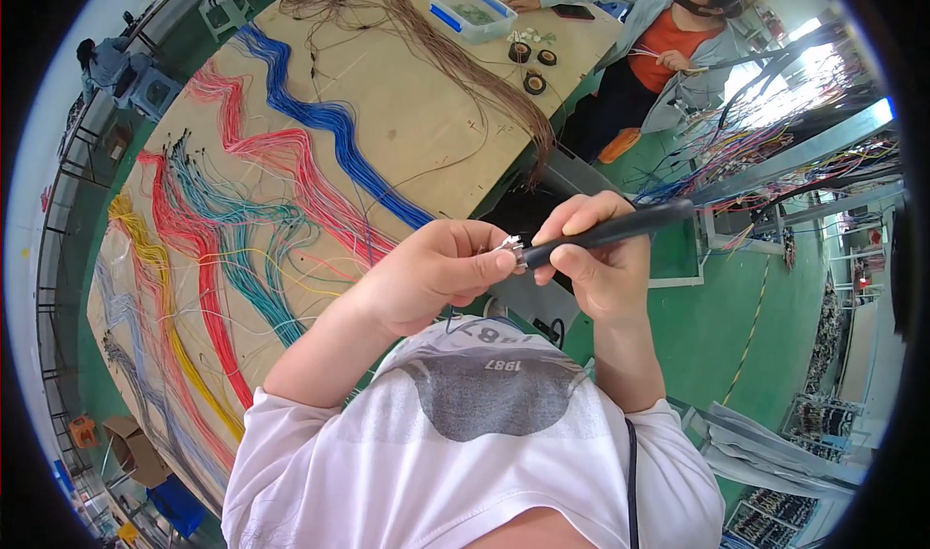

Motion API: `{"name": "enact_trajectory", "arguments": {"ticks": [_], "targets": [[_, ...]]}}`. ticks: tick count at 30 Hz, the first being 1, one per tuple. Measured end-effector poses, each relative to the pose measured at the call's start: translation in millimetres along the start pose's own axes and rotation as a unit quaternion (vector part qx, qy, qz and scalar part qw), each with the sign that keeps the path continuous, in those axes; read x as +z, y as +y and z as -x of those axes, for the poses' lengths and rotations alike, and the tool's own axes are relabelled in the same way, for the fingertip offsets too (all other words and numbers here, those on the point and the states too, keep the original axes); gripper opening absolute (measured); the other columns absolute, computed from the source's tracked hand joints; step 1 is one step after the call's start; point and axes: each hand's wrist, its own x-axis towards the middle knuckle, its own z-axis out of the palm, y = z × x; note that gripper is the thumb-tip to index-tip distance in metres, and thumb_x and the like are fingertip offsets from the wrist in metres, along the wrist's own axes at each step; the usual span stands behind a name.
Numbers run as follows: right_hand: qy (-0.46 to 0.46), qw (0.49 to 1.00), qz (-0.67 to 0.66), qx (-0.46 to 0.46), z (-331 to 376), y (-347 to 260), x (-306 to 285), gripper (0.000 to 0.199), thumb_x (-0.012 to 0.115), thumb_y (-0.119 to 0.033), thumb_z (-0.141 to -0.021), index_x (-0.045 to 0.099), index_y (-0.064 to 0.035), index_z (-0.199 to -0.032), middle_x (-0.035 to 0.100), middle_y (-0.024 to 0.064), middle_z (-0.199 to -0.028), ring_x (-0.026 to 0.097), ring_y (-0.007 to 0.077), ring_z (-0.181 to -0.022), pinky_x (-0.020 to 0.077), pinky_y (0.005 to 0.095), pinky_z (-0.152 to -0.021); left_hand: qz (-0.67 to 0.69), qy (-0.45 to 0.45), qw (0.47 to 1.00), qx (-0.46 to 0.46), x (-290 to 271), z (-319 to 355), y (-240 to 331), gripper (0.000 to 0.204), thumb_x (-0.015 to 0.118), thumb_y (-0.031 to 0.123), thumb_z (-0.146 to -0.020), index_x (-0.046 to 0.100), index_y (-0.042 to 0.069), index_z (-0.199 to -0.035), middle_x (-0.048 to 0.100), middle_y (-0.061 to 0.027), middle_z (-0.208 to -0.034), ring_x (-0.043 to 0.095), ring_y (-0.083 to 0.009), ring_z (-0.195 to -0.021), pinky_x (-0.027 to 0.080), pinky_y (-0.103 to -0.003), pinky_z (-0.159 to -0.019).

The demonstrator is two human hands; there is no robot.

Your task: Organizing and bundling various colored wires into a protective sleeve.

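In front of my chest, my left hand (446,268) is closed in a pinch around a small whitish connector-like piece (511,243). A thin dark wire (449,319) hangs below that hand. My right hand (603,259) is wrapped round a thick black rod-shaped tool (635,227), whose exact kind I cannot tell. The tool's narrow end meets the small piece at my left fingertips, and its thick end points up to the right. My fingers hide most of the contact point.
Bundles of blue wires (347,128), red wires (211,288), teal wires (254,292) and brown wires (465,55) lie across the wooden table (397,94). Black tape rolls (533,82) and a clear plastic bin (472,28) sit at its far end. A co-worker (668,45) stands beyond it; hanging wires (756,162) are at right.
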Motion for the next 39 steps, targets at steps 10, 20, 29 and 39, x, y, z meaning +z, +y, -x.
{"name": "enact_trajectory", "arguments": {"ticks": [10, 20, 29, 39], "targets": [[-0.008, 0.991, 0.135, 0.007, -1, -6, 6, 0.017, 0.060, 0.003, -0.071, 0.047, 0.0003, -0.083, 0.052, 0.0147, -0.080, 0.057, 0.0164, -0.059, 0.0493, 0.0226, -0.052, 0.085, -0.015, 0.996, -0.023, -8, 2, 5, 0.022, 0.055, 0.018, -0.081, 0.051, -0.002, -0.089, 0.042, 0.0052, -0.063, 0.028, -0.0014, -0.048, 0.020, -0.016, -0.042], [0.142, 0.987, 0.081, -0.009, 2, 16, 19, 0.015, 0.055, -0.001, -0.076, 0.047, 0.0006, -0.089, 0.055, 0.0155, -0.084, 0.056, 0.0150, -0.057, 0.0479, 0.0256, -0.051, -0.200, 0.239, 0.924, 0.219, 13, -6, -17, 0.016, 0.055, 0.013, -0.081, 0.054, -0.002, -0.087, 0.051, 0.0014, -0.068, 0.042, -0.0026, -0.062, 0.036, -0.017, -0.054], [0.167, 0.982, 0.063, 0.057, -4, 6, 13, 0.012, 0.056, -0.003, -0.076, 0.050, 0.0011, -0.086, 0.057, 0.0117, -0.079, 0.056, 0.0132, -0.057, 0.0475, 0.0244, -0.050, -0.227, 0.208, 0.901, 0.305, 16, -20, -31, 0.017, 0.051, 0.011, -0.083, 0.055, -0.002, -0.092, 0.050, 0.0020, -0.067, 0.044, -0.0051, -0.062, 0.037, -0.018, -0.056], [0.111, 0.978, 0.046, 0.170, -5, 8, 14, 0.011, 0.054, -0.006, -0.078, 0.050, 0.0013, -0.086, 0.057, 0.0090, -0.075, 0.056, 0.0128, -0.057, 0.0481, 0.0243, -0.050, -0.226, 0.181, 0.926, 0.243, 8, -21, -30, 0.028, 0.044, 0.011, -0.086, 0.046, -0.003, -0.110, 0.052, -0.0034, -0.072, 0.048, -0.0112, -0.065, 0.039, -0.021, -0.061]]}}
